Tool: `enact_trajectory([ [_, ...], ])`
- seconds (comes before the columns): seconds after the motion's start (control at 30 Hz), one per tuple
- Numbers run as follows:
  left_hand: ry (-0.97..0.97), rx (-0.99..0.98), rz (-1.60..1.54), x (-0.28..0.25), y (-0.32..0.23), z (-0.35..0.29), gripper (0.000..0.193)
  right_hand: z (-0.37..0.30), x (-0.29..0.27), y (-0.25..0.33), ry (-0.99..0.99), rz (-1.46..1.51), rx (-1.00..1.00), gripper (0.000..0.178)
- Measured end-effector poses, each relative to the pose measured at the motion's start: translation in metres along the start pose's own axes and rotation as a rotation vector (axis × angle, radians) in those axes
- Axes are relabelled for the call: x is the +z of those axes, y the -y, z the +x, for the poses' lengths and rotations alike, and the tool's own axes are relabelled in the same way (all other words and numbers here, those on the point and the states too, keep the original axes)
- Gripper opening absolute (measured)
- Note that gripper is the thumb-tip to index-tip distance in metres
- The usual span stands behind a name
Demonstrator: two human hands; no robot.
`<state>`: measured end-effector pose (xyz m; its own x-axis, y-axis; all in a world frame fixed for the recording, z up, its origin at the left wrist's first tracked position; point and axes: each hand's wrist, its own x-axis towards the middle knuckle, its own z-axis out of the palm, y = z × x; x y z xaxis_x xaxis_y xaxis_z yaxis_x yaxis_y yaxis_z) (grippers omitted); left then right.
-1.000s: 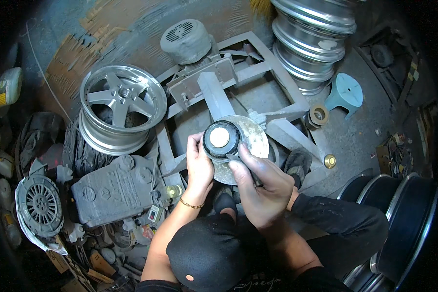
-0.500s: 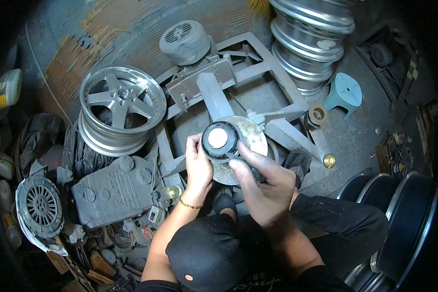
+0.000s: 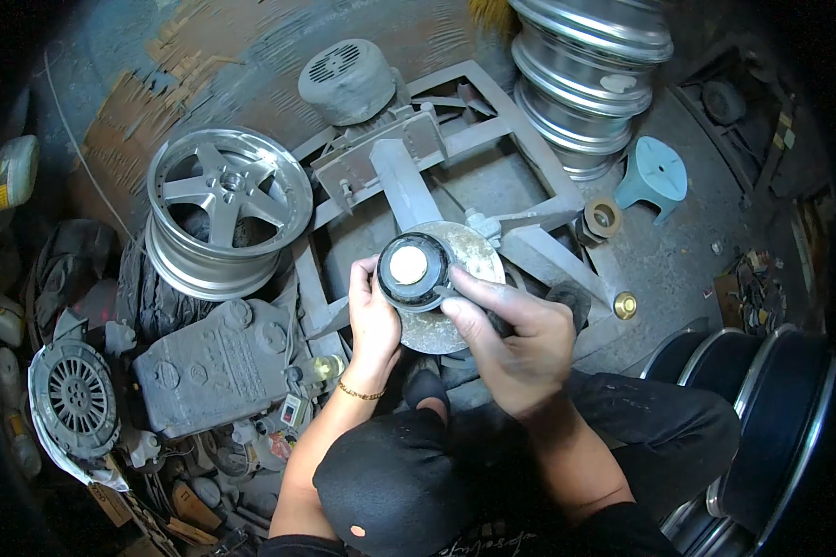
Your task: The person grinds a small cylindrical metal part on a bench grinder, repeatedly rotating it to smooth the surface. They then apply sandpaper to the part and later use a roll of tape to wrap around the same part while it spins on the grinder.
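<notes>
"What do we have in the left hand point(image 3: 373, 320)?"

"We see its fingers curled round the part point(image 3: 408, 267) — black, pale in the middle — gripping its left side, and from above the part overlaps the disc point(image 3: 478, 265)."

"And the right hand point(image 3: 520, 343)?"

"Thumb and forefinger sit close together at the part's near right edge; we can't tell whether they pinch anything."

"Around them?"

"A frame point(image 3: 550, 266) with a motor point(image 3: 348, 85) on its far side, a wheel point(image 3: 230, 188) to the left, a stool point(image 3: 659, 169) to the far right."
</notes>
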<state>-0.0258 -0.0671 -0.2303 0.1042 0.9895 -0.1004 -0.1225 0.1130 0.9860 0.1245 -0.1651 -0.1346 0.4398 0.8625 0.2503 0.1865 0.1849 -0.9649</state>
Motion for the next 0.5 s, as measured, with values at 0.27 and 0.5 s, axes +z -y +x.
enact_trajectory([
  [0.27, 0.014, -0.025, -0.006, 0.002, -0.003, -0.001, 0.013, 0.005, -0.002, -0.004, 0.014, 0.066, -0.054, 0.023],
  [0.5, -0.017, -0.036, -0.024, 0.004, -0.004, -0.002, 0.012, 0.004, -0.007, 0.004, 0.081, 0.113, 0.065, 0.027],
])
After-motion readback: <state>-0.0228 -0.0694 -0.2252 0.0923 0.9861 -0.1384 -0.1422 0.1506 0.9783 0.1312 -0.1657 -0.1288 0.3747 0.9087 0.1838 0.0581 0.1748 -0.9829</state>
